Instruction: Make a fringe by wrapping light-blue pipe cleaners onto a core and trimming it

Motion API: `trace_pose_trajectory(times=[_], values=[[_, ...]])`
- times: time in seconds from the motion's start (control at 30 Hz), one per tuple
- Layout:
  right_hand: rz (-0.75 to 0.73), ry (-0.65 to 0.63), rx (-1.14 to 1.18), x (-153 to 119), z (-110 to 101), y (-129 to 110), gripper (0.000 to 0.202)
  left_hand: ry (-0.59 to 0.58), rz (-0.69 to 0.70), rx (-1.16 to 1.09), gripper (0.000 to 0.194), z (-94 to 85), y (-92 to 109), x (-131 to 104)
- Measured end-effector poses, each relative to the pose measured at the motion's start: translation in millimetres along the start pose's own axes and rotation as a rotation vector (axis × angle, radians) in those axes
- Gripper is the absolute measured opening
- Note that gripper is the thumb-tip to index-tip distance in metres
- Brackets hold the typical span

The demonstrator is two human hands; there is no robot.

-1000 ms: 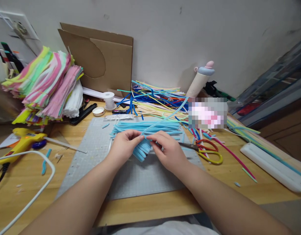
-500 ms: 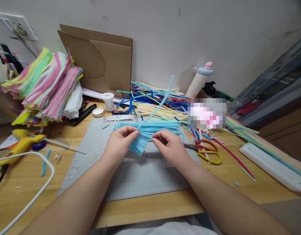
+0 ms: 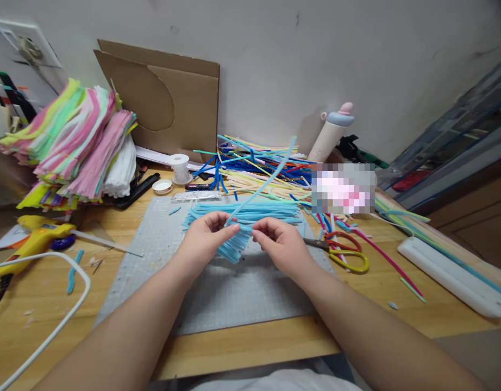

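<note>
Between my hands is a woven-looking piece of light blue pipe cleaners (image 3: 234, 247), held above the cutting mat. My left hand (image 3: 207, 236) pinches its upper edge between thumb and fingers. From that grip one long light blue pipe cleaner (image 3: 270, 179) sticks up and to the right, its tip bent over. At the piece's right edge, my right hand (image 3: 281, 241) is closed in a pinch on a pipe cleaner end. Just behind the hands lies a pile of loose light blue pipe cleaners (image 3: 270, 210).
Scissors (image 3: 348, 259) lie right of the grey cutting mat (image 3: 234, 304). On the left are a yellow glue gun (image 3: 34, 239) with a white cable and bundles of coloured pipe cleaners (image 3: 79, 136). A cardboard sheet (image 3: 185, 103) and a bottle (image 3: 332, 130) stand along the wall.
The upright pipe cleaner has swung a little lower and to the right. My left thumb has slid slightly right, nearer my right fingertips, and the blue piece has tilted slightly.
</note>
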State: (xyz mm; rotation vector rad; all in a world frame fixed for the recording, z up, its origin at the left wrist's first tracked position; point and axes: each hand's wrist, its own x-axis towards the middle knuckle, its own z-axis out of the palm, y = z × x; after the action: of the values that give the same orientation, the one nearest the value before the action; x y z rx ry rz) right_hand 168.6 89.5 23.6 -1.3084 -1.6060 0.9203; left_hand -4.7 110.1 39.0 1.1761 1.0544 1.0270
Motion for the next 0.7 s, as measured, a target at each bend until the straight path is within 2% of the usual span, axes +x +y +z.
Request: trace_pose_trajectory(times=[0.1, 0.2, 0.33, 0.57, 0.7], values=[[-0.073, -0.01, -0.065, -3.0, 1.8, -2.6, 0.011, -0.074, -0.025, 0.116, 0.031, -1.6, -2.3, -0.9], [-0.1, -0.014, -0.084, -4.8, 2.1, -3.5, 0.009, -0.043, -0.004, 0.167, 0.024, -3.1, -2.9, -1.0], [-0.083, -0.014, -0.074, -3.9, -0.6, -3.6, 0.009, -0.003, -0.019, 0.132, 0.026, -3.7, 0.7, -1.2], [-0.18, -0.018, -0.146, -5.6, -1.9, -8.1, 0.008, -0.038, -0.072, 0.103, 0.03, -4.5, 1.1, -1.6], [-0.211, -0.013, -0.198, -7.1, -2.0, -8.9, 0.006, -0.015, -0.032, 0.139, 0.027, -3.9, -0.3, -1.1]])
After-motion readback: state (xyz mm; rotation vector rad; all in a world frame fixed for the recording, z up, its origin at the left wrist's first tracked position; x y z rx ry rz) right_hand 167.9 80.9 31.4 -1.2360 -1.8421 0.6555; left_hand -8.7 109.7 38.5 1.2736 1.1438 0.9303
